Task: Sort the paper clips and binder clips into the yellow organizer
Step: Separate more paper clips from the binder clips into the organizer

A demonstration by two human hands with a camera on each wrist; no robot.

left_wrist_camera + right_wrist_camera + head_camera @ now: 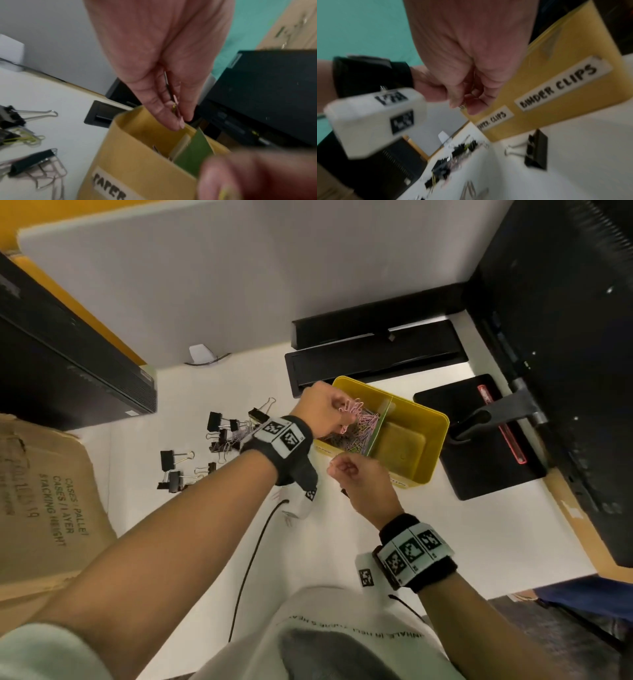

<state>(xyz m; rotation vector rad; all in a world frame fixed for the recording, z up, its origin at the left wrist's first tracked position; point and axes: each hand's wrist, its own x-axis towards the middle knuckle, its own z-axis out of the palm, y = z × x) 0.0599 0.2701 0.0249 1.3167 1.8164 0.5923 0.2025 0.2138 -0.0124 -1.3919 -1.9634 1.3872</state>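
Observation:
The yellow organizer [431, 436] stands on the white desk, split by a green divider [376, 429]. Its left compartment holds a pile of coloured paper clips [359, 436]; labels on the front [563, 82] read PAPER CLIPS and BINDER CLIPS. My left hand [342, 414] hangs over that compartment and pinches a bunch of pink paper clips [352, 408], seen between its fingers [171, 120] in the left wrist view. My right hand [337, 469] is curled just in front of the organizer and pinches a small metal clip [462, 106]. Several black binder clips [219, 433] lie loose to the left.
A black computer case [68, 364] and a cardboard box [41, 498] stand at the left. The monitor [565, 371] and its black base [479, 467] are at the right, a black desk tray [376, 357] behind the organizer. One binder clip [536, 150] lies by the organizer's front. A black cable [253, 559] crosses the desk.

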